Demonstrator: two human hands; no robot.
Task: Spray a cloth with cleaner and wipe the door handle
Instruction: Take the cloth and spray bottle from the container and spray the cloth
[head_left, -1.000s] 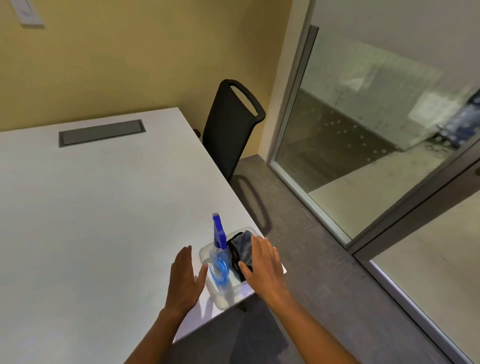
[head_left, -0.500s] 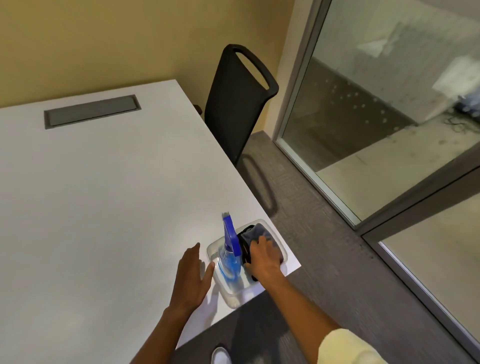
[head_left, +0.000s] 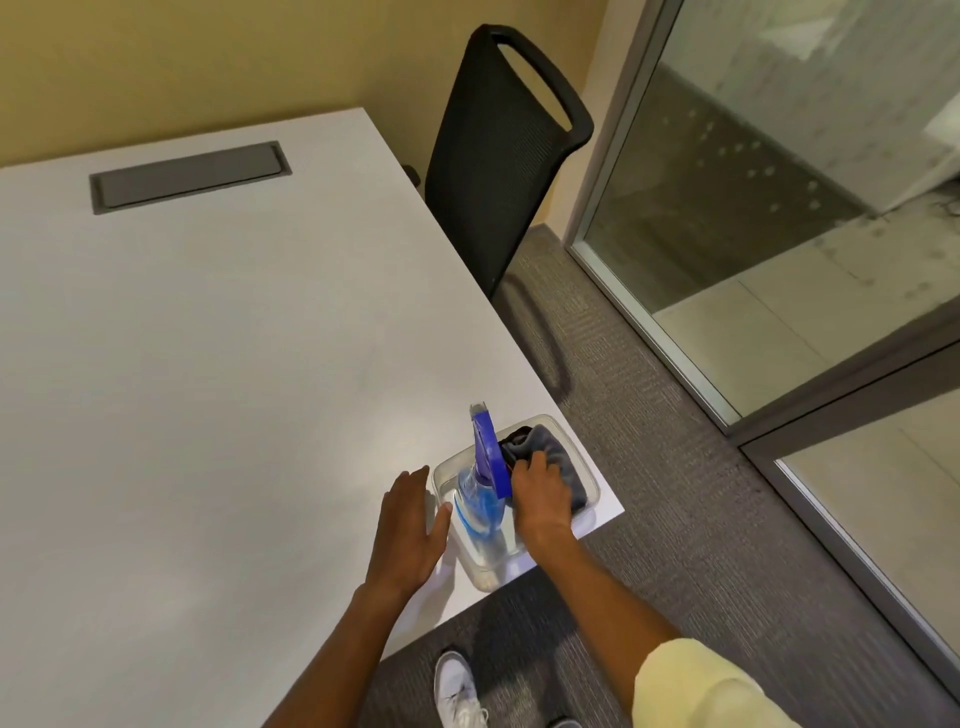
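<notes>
Here, near table corner: I'd pinch the grey cloth (head_left: 558, 457) clear of the spray bottle (head_left: 480, 499) without tipping it. Left hand (head_left: 410, 525) flat, fingers spread, empty, steadying beside the clear tub (head_left: 584, 470). Right hand (head_left: 540, 491) curled down onto the cloth inside the tub; grip seemingly closing. Door handle unseen.
</notes>
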